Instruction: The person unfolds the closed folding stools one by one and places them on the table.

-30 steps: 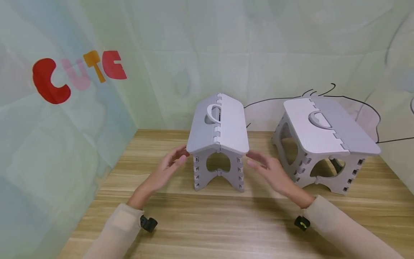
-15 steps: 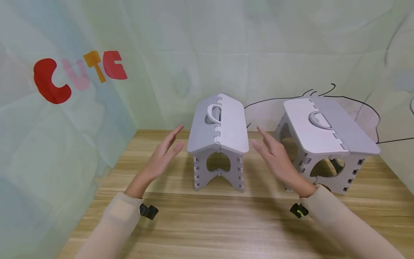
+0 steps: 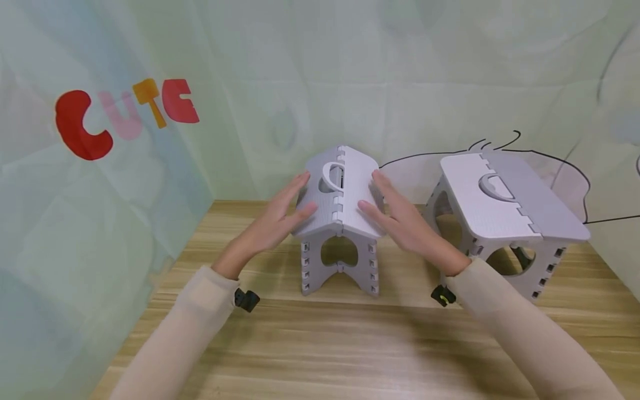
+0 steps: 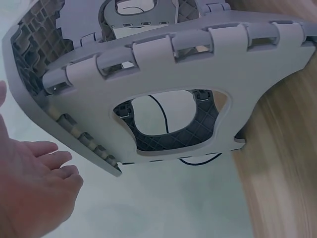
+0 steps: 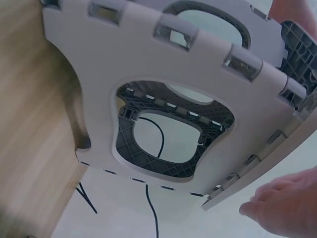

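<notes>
A grey plastic folding step stool [image 3: 352,180] stands mid-table, its top creased upward along the centre hinge like a low roof, with a loop handle [image 3: 327,176] at the crease. My left hand [image 3: 272,222] is over the left half of the top, fingers extended and thumb spread. Mirroring it, my right hand [image 3: 407,225] is over the right half with straight fingers. In the left wrist view the stool's side leg panel [image 4: 198,64] fills the middle, the left hand [image 4: 39,183] beside the top's edge. The right wrist view has the right hand [image 5: 287,203] beyond the top's slanted edge.
A second grey folding stool [image 3: 500,216] stands to the right with its top flatter. The wood-grain table [image 3: 320,350] runs beneath both. Behind and at the left hangs a pale printed cloth [image 3: 260,100] with coloured letters.
Both hands first drew outward and up from the sides of the middle stool, then came inward over the two halves of its top. The stools have kept their places.
</notes>
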Action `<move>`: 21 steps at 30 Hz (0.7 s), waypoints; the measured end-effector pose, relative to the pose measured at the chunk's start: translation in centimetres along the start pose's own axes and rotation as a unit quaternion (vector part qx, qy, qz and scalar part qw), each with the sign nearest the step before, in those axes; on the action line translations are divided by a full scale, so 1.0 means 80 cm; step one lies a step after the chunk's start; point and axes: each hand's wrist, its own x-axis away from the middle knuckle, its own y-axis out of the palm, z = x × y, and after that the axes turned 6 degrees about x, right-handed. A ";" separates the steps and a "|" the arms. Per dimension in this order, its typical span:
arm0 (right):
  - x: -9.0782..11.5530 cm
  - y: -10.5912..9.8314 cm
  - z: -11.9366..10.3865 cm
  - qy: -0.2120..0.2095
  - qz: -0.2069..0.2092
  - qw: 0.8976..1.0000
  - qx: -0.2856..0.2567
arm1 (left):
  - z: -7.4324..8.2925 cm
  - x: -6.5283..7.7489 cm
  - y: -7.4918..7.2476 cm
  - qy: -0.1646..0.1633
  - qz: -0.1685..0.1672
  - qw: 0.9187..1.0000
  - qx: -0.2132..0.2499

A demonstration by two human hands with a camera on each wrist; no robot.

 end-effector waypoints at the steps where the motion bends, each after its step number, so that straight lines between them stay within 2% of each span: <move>1: -0.004 0.000 -0.002 -0.006 -0.003 1.000 0.000 | 0.001 -0.004 0.001 0.003 -0.005 1.000 -0.006; 6: -0.022 0.002 -0.009 -0.018 -0.017 1.000 0.008 | 0.003 -0.018 0.003 0.009 -0.027 0.999 -0.037; 11: -0.034 0.005 -0.010 -0.023 -0.037 0.999 0.019 | 0.004 -0.027 0.008 -0.003 -0.045 0.998 -0.039; 15: -0.039 0.007 -0.008 -0.030 -0.043 0.998 0.030 | 0.002 -0.030 0.011 -0.014 -0.048 0.998 -0.038; 21: -0.042 0.009 -0.007 -0.049 -0.048 0.996 0.053 | 0.000 -0.032 0.011 -0.010 -0.048 0.998 -0.046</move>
